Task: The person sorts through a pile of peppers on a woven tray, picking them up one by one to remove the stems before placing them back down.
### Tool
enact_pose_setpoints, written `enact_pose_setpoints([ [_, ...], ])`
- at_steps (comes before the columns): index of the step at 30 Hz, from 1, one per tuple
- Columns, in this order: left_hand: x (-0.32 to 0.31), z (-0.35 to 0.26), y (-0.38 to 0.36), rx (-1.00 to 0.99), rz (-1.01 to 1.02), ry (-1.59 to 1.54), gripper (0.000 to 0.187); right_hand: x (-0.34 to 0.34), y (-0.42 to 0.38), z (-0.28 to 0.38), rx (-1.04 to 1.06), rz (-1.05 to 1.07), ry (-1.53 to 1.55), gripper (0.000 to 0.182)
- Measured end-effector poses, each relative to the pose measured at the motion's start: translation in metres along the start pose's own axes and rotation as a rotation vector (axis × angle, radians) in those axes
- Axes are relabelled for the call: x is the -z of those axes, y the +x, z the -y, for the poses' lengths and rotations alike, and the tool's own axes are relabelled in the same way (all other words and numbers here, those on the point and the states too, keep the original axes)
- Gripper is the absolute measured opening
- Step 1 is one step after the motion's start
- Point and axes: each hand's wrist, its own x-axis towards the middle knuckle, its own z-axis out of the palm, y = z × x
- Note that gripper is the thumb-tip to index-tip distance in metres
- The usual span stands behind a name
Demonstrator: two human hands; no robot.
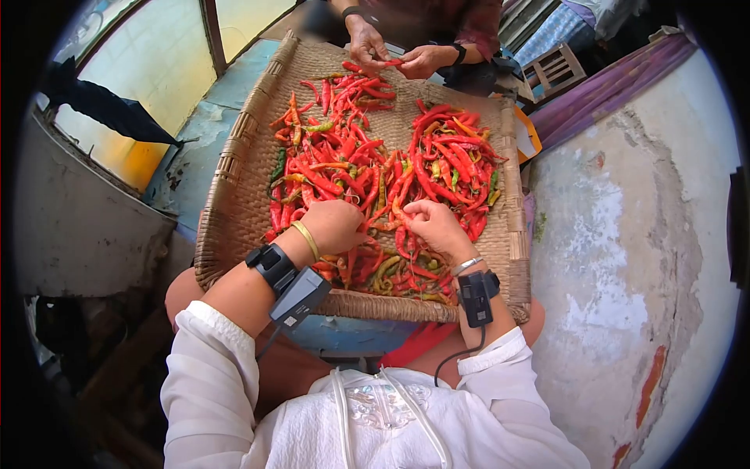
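A shallow woven tray [205,250] rests across my lap, heaped with chili peppers [344,164], mostly red with some orange and green. Over the near left of the heap, my left hand [337,227] is closed, its fingers curled down among the peppers. What those fingertips hold is hidden behind the hand. To its right, my right hand [439,228] pinches an orange-red chili pepper [399,211] between thumb and fingers. Darker red and green peppers [387,273] lie in the tray just below both hands.
Across the tray, another person's hands [394,59] hold a red pepper over the far edge. A cracked wall [617,258] stands on the right, with a slatted wooden piece [555,70] at the back. Window panes [152,66] and a dark folded umbrella [113,109] are at left.
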Motion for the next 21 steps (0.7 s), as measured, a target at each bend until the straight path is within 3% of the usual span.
enact_pose_setpoints([
  [2,0.002,-0.006,-0.001,0.013,-0.065,-0.04,0.026,0.014,-0.017,0.005,-0.116,0.112,0.614,0.025],
  [6,0.011,-0.013,-0.001,0.061,-0.163,-0.096,0.026,0.017,-0.028,0.003,-0.122,0.17,0.818,0.02],
  [8,0.006,-0.009,0.0,0.048,-0.145,-0.072,0.026,0.022,-0.025,0.001,-0.116,0.184,0.76,0.02],
  [12,-0.002,-0.004,0.001,-0.02,-0.161,-0.044,0.028,0.053,-0.009,0.01,-0.011,-0.01,0.976,0.024],
  [15,0.004,-0.007,0.0,0.006,-0.118,-0.051,0.026,0.064,0.01,0.011,0.165,-0.478,1.392,0.05],
  [18,0.004,-0.008,0.0,0.012,-0.118,-0.032,0.027,0.046,0.017,0.001,0.108,-0.597,1.28,0.054],
  [21,0.008,-0.012,0.0,0.047,-0.128,-0.057,0.033,0.012,0.004,0.016,-0.008,-0.247,1.05,0.034],
])
